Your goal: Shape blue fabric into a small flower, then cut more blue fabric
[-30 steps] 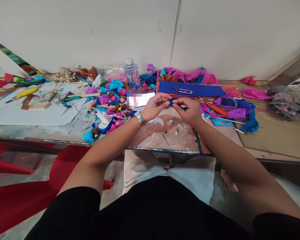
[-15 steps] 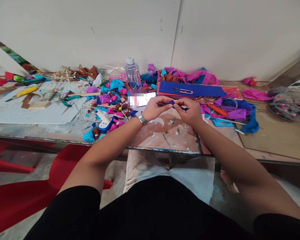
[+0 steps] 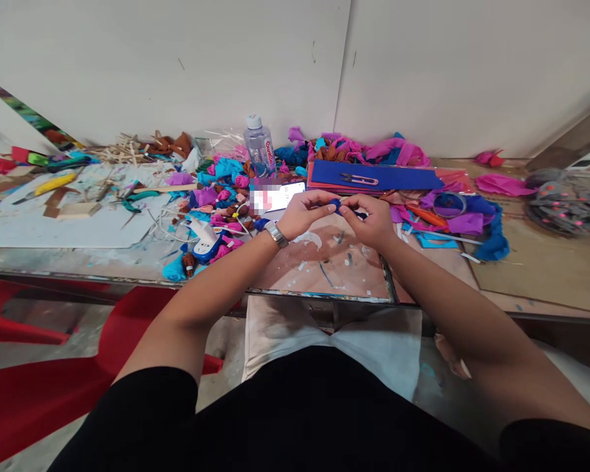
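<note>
On the near side of the blue sheet (image 3: 403,176): one small dark-blue piece (image 3: 335,205), pinched between both hands. Left hand (image 3: 302,213): thumb and fingertips closed on the piece. Right hand (image 3: 372,219): thumb and forefinger closed at its other side, remaining fingers curled. Atop the sheet: one pair of snips (image 3: 358,178), untouched. Change over the last half-second: slight finger shift at most; the same fingerwork seemingly continues.

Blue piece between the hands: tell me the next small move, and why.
Perhaps give the blue piece a small twist with the right hand while the left hand steadies it: both pinch it close together, and a dark bit shows at the right hand.
</note>
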The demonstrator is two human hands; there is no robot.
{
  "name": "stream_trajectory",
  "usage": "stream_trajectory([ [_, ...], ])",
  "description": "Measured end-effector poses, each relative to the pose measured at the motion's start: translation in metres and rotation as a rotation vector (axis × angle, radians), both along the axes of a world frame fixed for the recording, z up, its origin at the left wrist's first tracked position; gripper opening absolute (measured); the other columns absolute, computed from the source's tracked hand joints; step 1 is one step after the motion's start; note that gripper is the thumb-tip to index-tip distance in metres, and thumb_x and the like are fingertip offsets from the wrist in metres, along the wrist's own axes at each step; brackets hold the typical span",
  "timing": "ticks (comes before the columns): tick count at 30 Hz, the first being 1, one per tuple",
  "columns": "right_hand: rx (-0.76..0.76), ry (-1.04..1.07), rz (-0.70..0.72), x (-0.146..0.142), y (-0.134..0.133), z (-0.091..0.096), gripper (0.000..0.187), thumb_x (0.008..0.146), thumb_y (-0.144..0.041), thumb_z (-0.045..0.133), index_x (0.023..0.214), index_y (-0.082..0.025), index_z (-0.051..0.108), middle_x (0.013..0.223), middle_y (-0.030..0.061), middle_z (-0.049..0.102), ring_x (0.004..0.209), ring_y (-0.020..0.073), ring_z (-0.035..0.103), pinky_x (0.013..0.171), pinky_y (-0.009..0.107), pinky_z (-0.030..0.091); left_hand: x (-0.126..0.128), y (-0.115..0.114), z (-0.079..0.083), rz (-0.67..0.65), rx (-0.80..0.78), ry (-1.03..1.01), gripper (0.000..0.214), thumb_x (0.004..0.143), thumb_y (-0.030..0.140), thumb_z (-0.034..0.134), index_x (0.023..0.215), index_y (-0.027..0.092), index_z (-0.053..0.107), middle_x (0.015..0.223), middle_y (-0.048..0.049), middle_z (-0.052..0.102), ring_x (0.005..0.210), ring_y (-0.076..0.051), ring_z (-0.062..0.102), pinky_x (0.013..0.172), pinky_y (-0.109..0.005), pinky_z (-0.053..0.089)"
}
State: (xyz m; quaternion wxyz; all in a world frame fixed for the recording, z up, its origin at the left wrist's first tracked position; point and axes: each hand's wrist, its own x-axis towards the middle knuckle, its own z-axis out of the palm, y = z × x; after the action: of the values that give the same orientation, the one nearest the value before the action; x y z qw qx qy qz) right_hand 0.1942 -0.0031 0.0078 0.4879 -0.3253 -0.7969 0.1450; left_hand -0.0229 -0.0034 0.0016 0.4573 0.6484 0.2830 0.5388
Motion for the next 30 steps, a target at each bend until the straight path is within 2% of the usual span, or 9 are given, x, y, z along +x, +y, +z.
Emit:
stream_trajectory([
  [8, -0.015, 0.013, -0.003, 0.001, 0.003, -0.003, 0.034, 0.096, -0.056, 0.069, 0.087, -0.023, 0.073, 0.083, 0.0035, 0.077, 0.075, 0.021, 0.068, 0.072, 0.036, 0.052, 0.0, -0.001, 0.0, 0.0, 0.059, 0.071, 0.044, 0.082, 0.054, 0.089, 0.111, 0.021, 0.086, 0.118, -0.0112, 0.082, 0.105, -0.023, 0.077, 0.099, -0.039, 0.059],
  [16, -0.04, 0.023, -0.025, 0.001, 0.006, -0.002, 0.045, 0.092, -0.068, 0.071, 0.087, -0.024, 0.073, 0.083, 0.0037, 0.079, 0.074, 0.0214, 0.07, 0.07, 0.037, 0.053, 0.003, -0.004, 0.002, -0.001, 0.04, 0.037, 0.048, 0.079, 0.059, 0.089, 0.105, 0.02, 0.085, 0.111, -0.0108, 0.082, 0.097, -0.021, 0.076, 0.094, -0.038, 0.059],
  [22, 0.019, 0.049, -0.013, 0.002, 0.003, 0.001, 0.034, 0.097, -0.059, 0.07, 0.098, -0.025, 0.076, 0.095, 0.0048, 0.082, 0.085, 0.0233, 0.074, 0.08, 0.039, 0.058, 0.001, -0.006, 0.009, 0.051, 0.006, 0.04, 0.053, 0.08, 0.066, 0.086, 0.106, 0.02, 0.085, 0.101, -0.008, 0.082, 0.084, -0.017, 0.07, 0.08, -0.032, 0.056],
  [30, 0.048, 0.019, -0.01, 0.002, 0.004, 0.0, 0.028, 0.1, -0.051, 0.066, 0.094, -0.024, 0.073, 0.087, 0.0032, 0.078, 0.077, 0.021, 0.07, 0.073, 0.036, 0.055, 0.004, -0.011, 0.01, 0.032, 0.038, 0.091, 0.053, 0.083, 0.067, 0.082, 0.106, 0.019, 0.085, 0.096, -0.0079, 0.08, 0.074, -0.013, 0.062, 0.071, -0.029, 0.051],
])
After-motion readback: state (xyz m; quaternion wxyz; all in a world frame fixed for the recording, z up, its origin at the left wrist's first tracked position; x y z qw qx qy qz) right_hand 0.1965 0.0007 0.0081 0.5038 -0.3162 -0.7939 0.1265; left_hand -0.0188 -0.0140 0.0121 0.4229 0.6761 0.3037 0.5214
